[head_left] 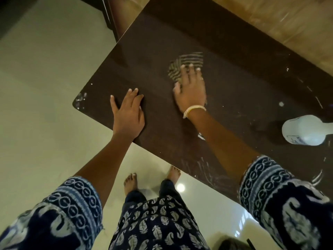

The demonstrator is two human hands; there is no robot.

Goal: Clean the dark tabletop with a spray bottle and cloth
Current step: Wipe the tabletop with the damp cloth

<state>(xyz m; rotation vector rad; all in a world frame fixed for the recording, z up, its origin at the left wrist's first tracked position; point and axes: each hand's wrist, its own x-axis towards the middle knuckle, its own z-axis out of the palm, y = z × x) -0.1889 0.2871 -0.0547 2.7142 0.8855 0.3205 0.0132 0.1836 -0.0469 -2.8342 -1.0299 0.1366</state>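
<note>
Pressing the striped cloth (pixel 185 66) flat, the right hand (pixel 191 91) is wiping mid-tabletop (pixel 243 73); the left hand (pixel 128 112) is bracing open-palmed nearby. The spray bottle (pixel 306 129) is standing right of the cloth, risking a knock from a wide stroke.

Left hand (pixel 128 112) is flat, palm down, fingers straight and held close with the thumb splayed out to the side, the forearm stretched forward out of a patterned sleeve (pixel 72 201). Right hand (pixel 191 87) reaches further ahead, palm down with fingers spread and pressing, pale bangles (pixel 193 110) at the wrist. Both arms are extended, bare from the elbow down, right sleeve (pixel 266 179) bunched near the elbow.
</note>
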